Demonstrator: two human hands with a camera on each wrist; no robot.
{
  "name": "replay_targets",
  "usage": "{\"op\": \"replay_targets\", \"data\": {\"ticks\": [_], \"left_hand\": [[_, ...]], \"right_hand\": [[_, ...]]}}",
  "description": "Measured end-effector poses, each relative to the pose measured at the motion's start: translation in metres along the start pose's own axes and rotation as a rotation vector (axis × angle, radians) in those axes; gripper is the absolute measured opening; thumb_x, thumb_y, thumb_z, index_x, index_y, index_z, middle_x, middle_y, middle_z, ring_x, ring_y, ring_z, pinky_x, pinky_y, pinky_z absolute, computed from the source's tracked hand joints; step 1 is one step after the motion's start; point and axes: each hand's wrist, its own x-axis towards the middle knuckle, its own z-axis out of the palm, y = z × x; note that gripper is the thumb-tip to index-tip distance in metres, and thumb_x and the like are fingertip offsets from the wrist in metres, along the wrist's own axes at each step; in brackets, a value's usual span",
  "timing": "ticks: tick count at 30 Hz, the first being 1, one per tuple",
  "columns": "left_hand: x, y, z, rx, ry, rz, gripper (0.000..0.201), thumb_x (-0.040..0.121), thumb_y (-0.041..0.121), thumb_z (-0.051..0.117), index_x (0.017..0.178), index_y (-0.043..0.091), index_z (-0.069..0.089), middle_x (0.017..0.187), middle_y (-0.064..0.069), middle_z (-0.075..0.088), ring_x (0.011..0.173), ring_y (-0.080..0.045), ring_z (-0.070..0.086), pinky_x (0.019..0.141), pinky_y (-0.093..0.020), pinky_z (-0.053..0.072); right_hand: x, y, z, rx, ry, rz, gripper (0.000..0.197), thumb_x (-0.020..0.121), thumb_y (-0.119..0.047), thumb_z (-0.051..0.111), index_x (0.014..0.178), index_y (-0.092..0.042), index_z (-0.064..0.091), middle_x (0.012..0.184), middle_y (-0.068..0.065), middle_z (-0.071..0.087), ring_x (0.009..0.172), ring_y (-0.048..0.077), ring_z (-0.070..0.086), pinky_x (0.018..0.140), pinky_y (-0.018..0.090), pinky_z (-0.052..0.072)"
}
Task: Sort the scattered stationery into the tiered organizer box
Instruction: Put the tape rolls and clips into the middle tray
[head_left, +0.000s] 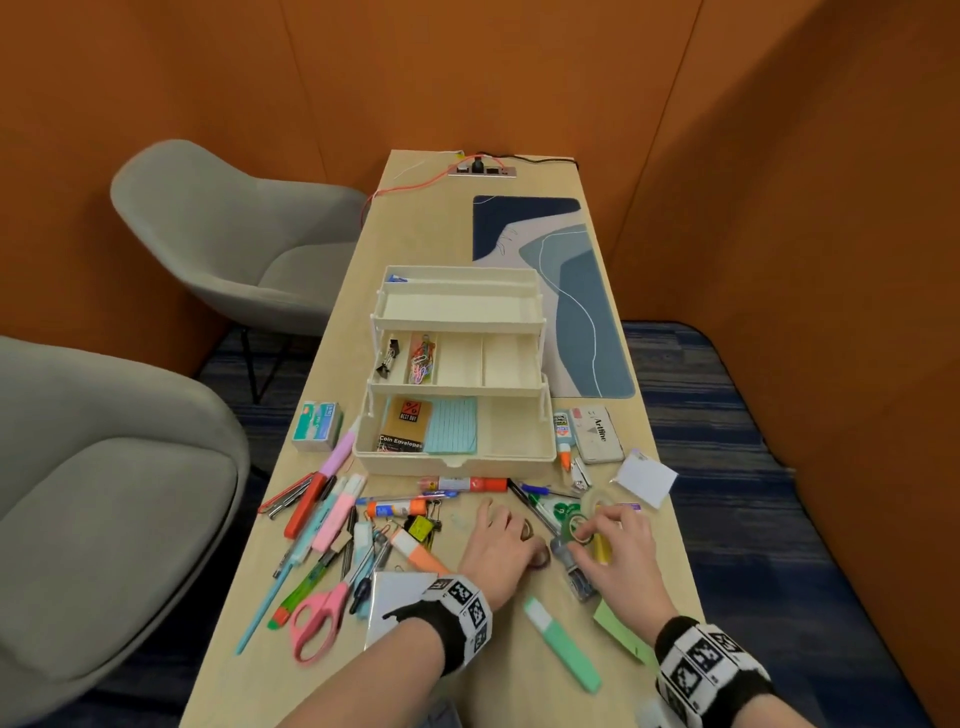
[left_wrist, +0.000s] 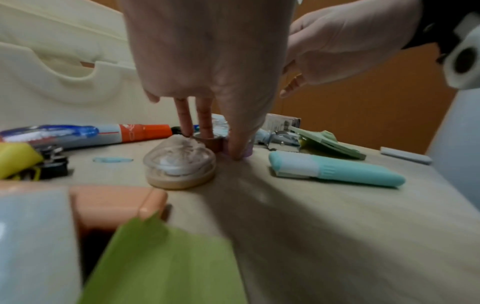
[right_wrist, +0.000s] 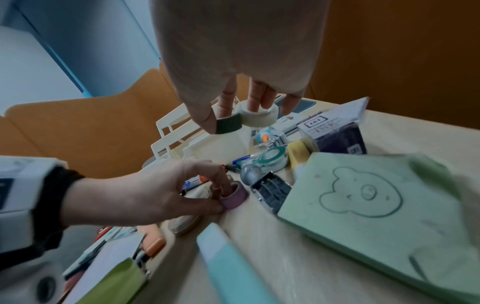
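Observation:
The cream tiered organizer box (head_left: 457, 457) stands open mid-table, with clips, envelopes and cards in its trays. In front of it my left hand (head_left: 524, 545) has a finger inside a purple tape roll (right_wrist: 233, 197) and its thumb against the outside; another finger sits in a brown roll (left_wrist: 207, 142) beside it. My right hand (head_left: 587, 535) pinches a dark green tape roll (right_wrist: 230, 124) between thumb and forefinger, while two fingers reach into a white tape roll (right_wrist: 255, 115). A clear round case (left_wrist: 182, 164) lies just before my left fingers.
Pens, markers and pink scissors (head_left: 317, 618) crowd the table's left front. A mint highlighter (head_left: 563, 652) and a green notepad (right_wrist: 363, 205) lie near my wrists. An ink pad (head_left: 597, 434), glue and white notes sit right of the box. Grey chairs (head_left: 104, 493) stand to the left.

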Motion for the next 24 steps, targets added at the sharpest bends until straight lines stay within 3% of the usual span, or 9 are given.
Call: {"op": "replay_targets", "data": {"ticks": [5, 7, 10, 14, 20, 24], "left_hand": [[-0.01, -0.014, -0.004, -0.086, 0.064, 0.05, 0.038, 0.085, 0.011, 0.055, 0.121, 0.02, 0.053, 0.117, -0.01, 0.052, 0.119, -0.03, 0.037, 0.113, -0.053, 0.012], [-0.016, -0.024, -0.008, -0.185, 0.16, 0.027, 0.031, 0.085, 0.017, 0.054, 0.116, 0.021, 0.054, 0.113, -0.007, 0.054, 0.114, -0.027, 0.04, 0.11, -0.052, 0.02], [-0.023, -0.042, -0.011, -0.352, 0.395, 0.001, 0.017, 0.087, 0.037, 0.048, 0.102, 0.029, 0.051, 0.096, 0.004, 0.056, 0.096, -0.02, 0.048, 0.092, -0.045, 0.04], [-0.027, -0.07, -0.021, -0.474, 0.592, -0.101, 0.015, 0.088, 0.042, 0.049, 0.099, 0.033, 0.053, 0.093, 0.011, 0.052, 0.092, -0.013, 0.042, 0.082, -0.03, 0.026], [-0.015, -0.111, -0.041, -0.461, 0.636, -0.163, 0.022, 0.089, 0.048, 0.042, 0.096, 0.032, 0.056, 0.096, 0.012, 0.053, 0.098, -0.01, 0.041, 0.091, -0.032, 0.025], [0.005, -0.129, -0.055, -0.414, 0.638, -0.155, 0.017, 0.088, 0.044, 0.049, 0.095, 0.031, 0.056, 0.094, 0.011, 0.053, 0.095, -0.013, 0.043, 0.09, -0.031, 0.024]], "right_hand": [[0.016, -0.019, 0.003, 0.019, 0.018, -0.03, 0.011, 0.078, -0.025, 0.073, 0.082, -0.022, 0.063, 0.102, -0.003, 0.048, 0.106, 0.015, 0.037, 0.091, 0.027, 0.032], [0.032, -0.033, 0.003, 0.052, 0.058, -0.042, 0.011, 0.078, -0.024, 0.072, 0.082, -0.019, 0.064, 0.102, -0.001, 0.048, 0.106, 0.015, 0.037, 0.091, 0.027, 0.033], [0.067, -0.061, 0.001, 0.081, 0.101, -0.09, 0.01, 0.081, -0.023, 0.07, 0.083, -0.019, 0.061, 0.104, -0.001, 0.048, 0.108, 0.014, 0.034, 0.095, 0.028, 0.033], [0.128, -0.094, -0.003, -0.021, 0.128, -0.19, 0.008, 0.085, -0.027, 0.064, 0.088, -0.021, 0.058, 0.107, -0.005, 0.047, 0.108, 0.013, 0.033, 0.095, 0.027, 0.033], [0.197, -0.108, -0.003, -0.364, -0.034, -0.228, 0.013, 0.087, -0.025, 0.057, 0.094, -0.015, 0.061, 0.118, 0.003, 0.054, 0.112, 0.024, 0.038, 0.096, 0.036, 0.038], [0.216, -0.112, 0.0, -0.423, -0.124, -0.239, 0.004, 0.089, -0.017, 0.05, 0.089, -0.017, 0.054, 0.104, 0.003, 0.061, 0.111, 0.025, 0.045, 0.087, 0.035, 0.041]]}}
